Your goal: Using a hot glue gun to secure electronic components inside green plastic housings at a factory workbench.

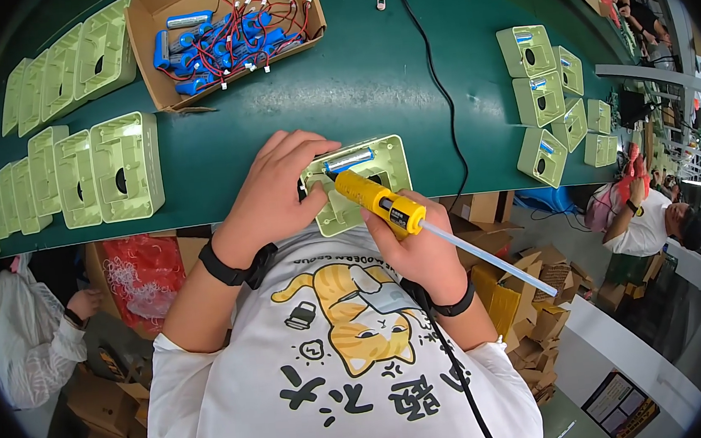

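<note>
A yellow hot glue gun (362,194) is gripped in my right hand (422,254), with a long translucent glue stick (491,258) jutting from its back end. Its nozzle points into a pale green plastic housing (398,158) at the table's near edge, close to a blue cylindrical battery (349,160) lying along the far inner wall. My left hand (281,187) is closed on the left side of this housing, thumb over the near part and fingers along the far edge. The glue gun hides part of the housing's inside, including some of its round hole.
An open cardboard box (145,58) of blue batteries with red and black wires stands at the back. Rows of green housings (127,168) fill the left. Several housings with batteries (539,101) sit at the right. A black cable (439,86) crosses the green table (337,62). People work on both sides.
</note>
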`<move>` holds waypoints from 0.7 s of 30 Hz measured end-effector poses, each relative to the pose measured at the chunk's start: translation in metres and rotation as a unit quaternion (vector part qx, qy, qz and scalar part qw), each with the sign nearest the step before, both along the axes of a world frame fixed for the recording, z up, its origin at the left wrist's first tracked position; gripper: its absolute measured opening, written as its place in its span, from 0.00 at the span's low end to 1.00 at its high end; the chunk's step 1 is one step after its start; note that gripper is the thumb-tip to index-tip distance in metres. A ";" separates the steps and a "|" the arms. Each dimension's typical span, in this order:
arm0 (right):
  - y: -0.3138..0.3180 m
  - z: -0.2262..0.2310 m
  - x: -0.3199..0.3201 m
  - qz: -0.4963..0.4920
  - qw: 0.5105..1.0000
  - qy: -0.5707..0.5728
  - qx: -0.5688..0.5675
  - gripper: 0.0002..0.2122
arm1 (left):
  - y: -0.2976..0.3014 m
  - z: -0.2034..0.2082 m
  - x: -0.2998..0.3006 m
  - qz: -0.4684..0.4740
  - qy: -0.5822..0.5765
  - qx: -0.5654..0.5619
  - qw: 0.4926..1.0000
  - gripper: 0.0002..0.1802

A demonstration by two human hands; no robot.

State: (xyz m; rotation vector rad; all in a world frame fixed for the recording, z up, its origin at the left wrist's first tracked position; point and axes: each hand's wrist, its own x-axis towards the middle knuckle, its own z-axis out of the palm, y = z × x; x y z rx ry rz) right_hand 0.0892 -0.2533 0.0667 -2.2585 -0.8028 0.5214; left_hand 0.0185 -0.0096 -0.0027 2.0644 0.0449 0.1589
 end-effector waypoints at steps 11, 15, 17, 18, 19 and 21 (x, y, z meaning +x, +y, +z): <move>-0.005 0.007 -0.001 -0.033 0.999 -0.018 0.033 0.07 | 0.000 -0.001 -0.002 0.002 0.004 -0.003 1.000 0.28; -0.006 0.009 -0.002 -0.036 0.999 -0.036 0.014 0.06 | 0.001 0.000 -0.001 -0.001 0.007 -0.002 1.000 0.28; -0.005 0.008 -0.002 0.010 0.999 -0.023 0.032 0.06 | 0.004 0.002 -0.001 -0.017 0.021 -0.001 1.000 0.33; -0.006 0.009 -0.002 0.032 0.998 -0.018 0.042 0.07 | 0.006 0.004 -0.001 -0.026 0.026 0.001 0.999 0.36; -0.008 0.008 -0.003 0.024 0.998 -0.024 0.045 0.07 | 0.007 0.006 -0.001 -0.034 0.021 0.004 0.999 0.36; -0.017 0.006 -0.002 -0.027 0.993 0.083 0.078 0.07 | 0.006 0.013 -0.009 -0.025 0.001 -0.011 1.000 0.42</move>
